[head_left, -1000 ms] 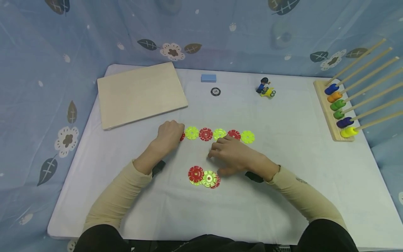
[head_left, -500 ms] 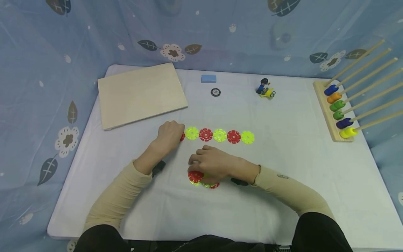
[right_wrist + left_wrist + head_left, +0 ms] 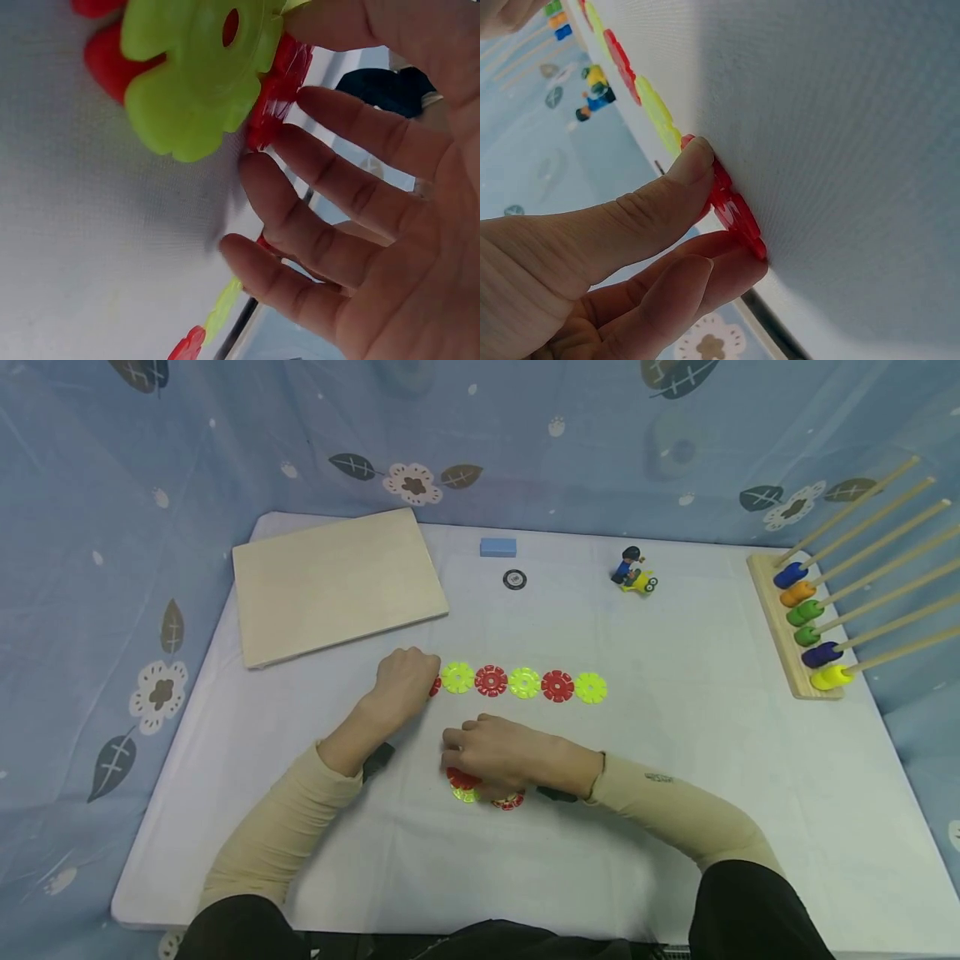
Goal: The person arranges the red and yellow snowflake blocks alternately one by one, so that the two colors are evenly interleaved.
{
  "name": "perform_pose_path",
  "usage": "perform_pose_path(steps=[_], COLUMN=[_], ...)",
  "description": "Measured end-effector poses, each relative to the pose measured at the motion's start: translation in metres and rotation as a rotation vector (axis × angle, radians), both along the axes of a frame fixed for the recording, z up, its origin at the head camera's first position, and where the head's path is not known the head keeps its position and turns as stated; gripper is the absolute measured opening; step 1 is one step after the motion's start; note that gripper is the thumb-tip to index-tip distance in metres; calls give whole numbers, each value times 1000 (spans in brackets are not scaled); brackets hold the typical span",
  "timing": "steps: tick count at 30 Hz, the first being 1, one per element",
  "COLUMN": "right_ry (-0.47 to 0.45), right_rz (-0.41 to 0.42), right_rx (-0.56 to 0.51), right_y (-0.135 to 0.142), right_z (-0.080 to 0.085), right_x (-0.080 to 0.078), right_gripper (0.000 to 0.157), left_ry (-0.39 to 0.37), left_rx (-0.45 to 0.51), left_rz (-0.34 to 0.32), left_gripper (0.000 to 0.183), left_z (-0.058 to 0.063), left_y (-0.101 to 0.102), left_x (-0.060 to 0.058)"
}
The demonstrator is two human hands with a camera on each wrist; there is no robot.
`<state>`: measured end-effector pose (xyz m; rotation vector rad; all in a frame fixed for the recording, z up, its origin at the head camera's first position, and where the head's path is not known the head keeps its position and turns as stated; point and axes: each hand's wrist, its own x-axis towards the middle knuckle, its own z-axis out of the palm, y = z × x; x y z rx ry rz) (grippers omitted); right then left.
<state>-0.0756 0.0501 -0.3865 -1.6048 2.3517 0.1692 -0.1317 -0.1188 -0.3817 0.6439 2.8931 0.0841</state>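
My left hand point(image 3: 406, 685) pinches a red flower-shaped disc point(image 3: 739, 217) at the left end of a row, thumb on one edge and a fingertip at the other. Along that row, yellow-green discs point(image 3: 457, 677) alternate with red discs point(image 3: 491, 680), lying flat. Nearer me, my right hand point(image 3: 498, 753) reaches over a small overlapping pile. Its thumb touches a yellow-green disc point(image 3: 199, 97) in the right wrist view. The other fingers are spread and slightly bent, their tips right at a red disc point(image 3: 277, 97). From above, the hand hides part of the pile.
A pale wooden board point(image 3: 337, 589) lies at the back left. A blue block point(image 3: 498, 547), a black round chip point(image 3: 514, 579) and a toy figure with a yellow vehicle point(image 3: 633, 571) sit toward the back. A wooden peg rack point(image 3: 787, 627) with coloured beads stands far right.
My right hand has moved left and nearer me, from the row to over the pile, uncovering the row's right part. My left hand has stayed on its red disc.
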Motion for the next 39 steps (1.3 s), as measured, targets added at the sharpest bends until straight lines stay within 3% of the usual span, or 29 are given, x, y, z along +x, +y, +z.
perform_pose_path(steps=[7, 19, 28, 39], right_ry=[-39, 6, -28, -3], right_rz=[-12, -17, -152, -348], right_rx=[41, 66, 51, -84], right_y=[-4, -4, 20, 87], right_z=[-1, -3, 8, 11], right_x=[-3, -4, -15, -35], right_gripper=[56, 62, 59, 50], left_ry=[-4, 11, 22, 12], left_rx=[-4, -2, -1, 19], left_rz=[9, 11, 6, -1], left_gripper=[4, 4, 4, 5], left_z=[1, -3, -4, -1], left_y=[0, 0, 0, 0], left_x=[1, 2, 2, 3])
